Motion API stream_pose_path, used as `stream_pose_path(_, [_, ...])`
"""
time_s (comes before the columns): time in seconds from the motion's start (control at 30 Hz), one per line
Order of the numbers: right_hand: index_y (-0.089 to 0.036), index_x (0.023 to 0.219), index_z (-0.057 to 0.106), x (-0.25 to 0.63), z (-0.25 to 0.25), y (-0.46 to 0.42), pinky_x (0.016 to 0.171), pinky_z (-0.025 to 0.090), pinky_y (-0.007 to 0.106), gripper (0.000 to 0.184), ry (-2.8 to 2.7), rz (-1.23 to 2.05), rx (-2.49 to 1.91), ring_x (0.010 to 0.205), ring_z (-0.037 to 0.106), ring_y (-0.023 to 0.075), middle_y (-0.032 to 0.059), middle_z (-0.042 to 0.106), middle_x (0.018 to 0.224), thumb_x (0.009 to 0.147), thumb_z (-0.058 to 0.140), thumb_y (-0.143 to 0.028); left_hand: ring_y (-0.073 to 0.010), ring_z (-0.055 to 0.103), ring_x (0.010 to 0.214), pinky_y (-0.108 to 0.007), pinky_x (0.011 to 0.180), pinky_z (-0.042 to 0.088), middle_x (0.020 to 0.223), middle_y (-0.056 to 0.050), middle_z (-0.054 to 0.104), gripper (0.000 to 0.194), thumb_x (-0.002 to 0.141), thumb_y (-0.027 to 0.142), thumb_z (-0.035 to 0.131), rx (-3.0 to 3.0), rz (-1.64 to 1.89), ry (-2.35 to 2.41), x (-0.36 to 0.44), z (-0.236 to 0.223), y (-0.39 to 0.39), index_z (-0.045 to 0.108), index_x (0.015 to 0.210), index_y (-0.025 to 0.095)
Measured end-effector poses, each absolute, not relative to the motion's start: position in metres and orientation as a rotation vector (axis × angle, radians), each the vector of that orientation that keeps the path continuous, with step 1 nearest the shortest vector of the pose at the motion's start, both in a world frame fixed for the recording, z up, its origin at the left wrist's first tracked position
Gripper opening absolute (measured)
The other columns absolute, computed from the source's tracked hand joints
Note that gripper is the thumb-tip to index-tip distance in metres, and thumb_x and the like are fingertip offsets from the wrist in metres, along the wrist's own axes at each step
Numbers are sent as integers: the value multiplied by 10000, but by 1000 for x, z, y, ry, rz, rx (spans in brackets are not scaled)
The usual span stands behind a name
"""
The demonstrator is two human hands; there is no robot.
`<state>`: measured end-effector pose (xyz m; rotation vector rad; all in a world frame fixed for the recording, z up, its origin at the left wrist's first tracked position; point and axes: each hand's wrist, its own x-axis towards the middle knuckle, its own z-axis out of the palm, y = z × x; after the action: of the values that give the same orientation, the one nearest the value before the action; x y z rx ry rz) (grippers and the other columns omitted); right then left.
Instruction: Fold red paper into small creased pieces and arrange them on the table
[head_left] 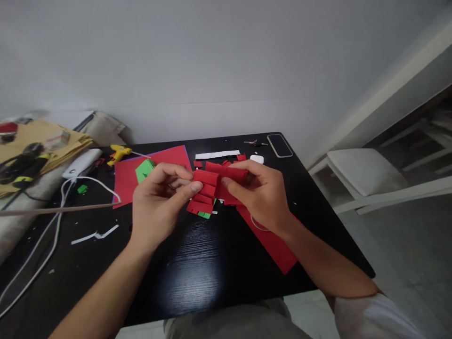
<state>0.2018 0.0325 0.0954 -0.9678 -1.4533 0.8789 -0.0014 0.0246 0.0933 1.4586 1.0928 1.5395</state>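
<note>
Both hands pinched shut on the red paper piece point(208, 190), held above mid tabletop point(197, 263): left hand point(158, 202) thumb on the flaps, right hand point(261, 193) gripping the far end. Best keep pressure light so folds stay aligned.

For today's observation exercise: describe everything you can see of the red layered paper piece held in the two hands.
The red layered paper piece looks like thin craft paper: short strips overlapping in rows like shingles, with a green edge showing at its bottom. It is held above the black table, tilted. The left hand pinches its left side, thumb on top; the right hand grips its right side.
</note>
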Motion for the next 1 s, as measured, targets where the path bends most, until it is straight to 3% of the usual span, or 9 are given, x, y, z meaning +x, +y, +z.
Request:
stream_pose_path(0.37, [-248,1009,829,196,95,19,646,606,282,136,-1512,756,-988,685,713,151,6,803,853,879,790,-238,-127,711,762,-256,711,614,872,11,723,245,820,265,888,1379,1618,1052,9,86,21,648,854,232])
stream_pose_path(1.0, [-230,1003,831,197,100,17,650,609,283,136,-1548,761,-994,693,726,158,4,810,836,879,775,-232,-133,727,764,-270,705,625,872,8,742,247,819,263,899,1405,1646,1054,11,86,22,656,849,233])
